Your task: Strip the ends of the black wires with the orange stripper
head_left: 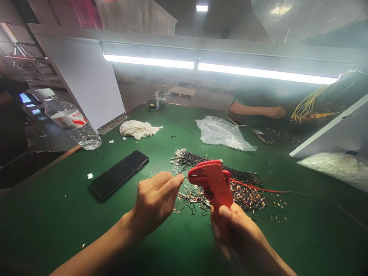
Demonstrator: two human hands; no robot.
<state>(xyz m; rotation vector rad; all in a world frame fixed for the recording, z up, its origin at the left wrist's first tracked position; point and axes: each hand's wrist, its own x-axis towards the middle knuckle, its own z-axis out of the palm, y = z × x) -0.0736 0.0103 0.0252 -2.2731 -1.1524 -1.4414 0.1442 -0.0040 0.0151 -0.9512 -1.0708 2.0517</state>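
Note:
My right hand (238, 222) is wrapped round the handle of a red wire stripper (215, 180), its jaws pointing left. Just left of those jaws, my left hand (158, 191) pinches a thin black wire (185, 177) whose end reaches the jaw tip. Whether the jaws grip the wire I cannot tell. Behind the tool lies a bundle of black wires (198, 158) with silvery terminals at the left end. Beneath and around the tool spreads a heap of short wire scraps (250, 197), copper and black. A red strand (258, 188) stretches out to the right.
On the green table (100, 234) lie a black phone (119, 174), a white cloth (138, 129) and a clear plastic bag (222, 132). A water bottle (71, 120) stands at the left edge. Across the table rests another person's arm (255, 110). A white panel (333, 126) rises at right.

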